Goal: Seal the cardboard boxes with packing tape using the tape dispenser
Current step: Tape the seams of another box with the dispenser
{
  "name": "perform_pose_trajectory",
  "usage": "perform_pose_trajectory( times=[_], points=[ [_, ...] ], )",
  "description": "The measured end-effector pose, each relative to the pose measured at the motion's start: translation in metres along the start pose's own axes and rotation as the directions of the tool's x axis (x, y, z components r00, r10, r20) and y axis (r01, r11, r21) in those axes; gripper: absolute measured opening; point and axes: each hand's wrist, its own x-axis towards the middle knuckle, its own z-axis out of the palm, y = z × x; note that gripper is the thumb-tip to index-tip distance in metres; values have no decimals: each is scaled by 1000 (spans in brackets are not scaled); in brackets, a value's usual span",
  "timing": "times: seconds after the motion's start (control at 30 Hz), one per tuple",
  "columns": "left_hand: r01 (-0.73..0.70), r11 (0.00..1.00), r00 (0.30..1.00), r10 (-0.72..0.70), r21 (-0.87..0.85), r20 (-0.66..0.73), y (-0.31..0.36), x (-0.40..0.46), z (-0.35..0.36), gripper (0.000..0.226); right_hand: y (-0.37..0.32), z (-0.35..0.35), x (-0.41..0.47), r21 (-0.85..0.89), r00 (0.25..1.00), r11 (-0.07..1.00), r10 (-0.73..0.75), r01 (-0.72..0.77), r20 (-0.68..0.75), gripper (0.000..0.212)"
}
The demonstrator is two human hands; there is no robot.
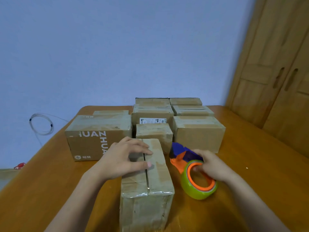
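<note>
One cardboard box (147, 183) stands nearest on the wooden table (250, 148), its top seam unsealed. The left hand (123, 158) rests flat on it, fingers straight. Just beside it, the right hand (210, 164) grips the tape dispenser (192, 166).

Matt cardboard box (157, 168) (glossy wooden table (250, 148))

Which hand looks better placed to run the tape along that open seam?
The right hand: it already grips the tape dispenser beside the near box, while the left hand presses the flaps.
</note>
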Motion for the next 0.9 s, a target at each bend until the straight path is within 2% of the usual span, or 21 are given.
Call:
perform_pose_trajectory(
  times=[0.13, 0.23, 0.4, 0.47, 0.53, 0.63, 0.7, 0.8, 0.9],
  points=[
    [-16, 1000, 1000, 17, -20, 2, -2, 1, 0, 48, -29, -23, -1, 105, 954, 954, -263, 279, -142, 71],
    [-34, 997, 999, 36, -73, 30, 1, 2, -1, 42, -50, -35, 4, 72, 900, 911, -384, 405, -206, 58],
    [-69, 985, 993, 83, -158, 85, 14, 6, -2, 40, -62, -45, 21, -57, 834, 866, -494, 496, -245, 62],
    [-45, 963, 992, 76, -265, 105, 20, 8, -7, 35, -64, -46, 25, -96, 815, 853, -518, 512, -259, 66],
    [9, 921, 995, 31, -390, 95, 25, 11, -14, 32, -65, -46, 28, -112, 799, 840, -541, 532, -262, 68],
    [42, 856, 994, -87, -515, -64, 31, 19, -22, 37, -68, -44, 30, -135, 764, 808, -586, 573, -270, 68],
    [94, 764, 972, -210, -638, -109, 37, 26, -28, 47, -69, -44, 31, -158, 740, 789, -613, 594, -278, 70],
    [199, 636, 943, -331, -746, -31, 45, 36, -35, 62, -69, -44, 32, -212, 708, 766, -642, 607, -294, 77],
    [265, 557, 940, -332, -787, 82, 53, 43, -33, 70, -71, -46, 33, -262, 676, 747, -664, 611, -319, 77]
  ],
)
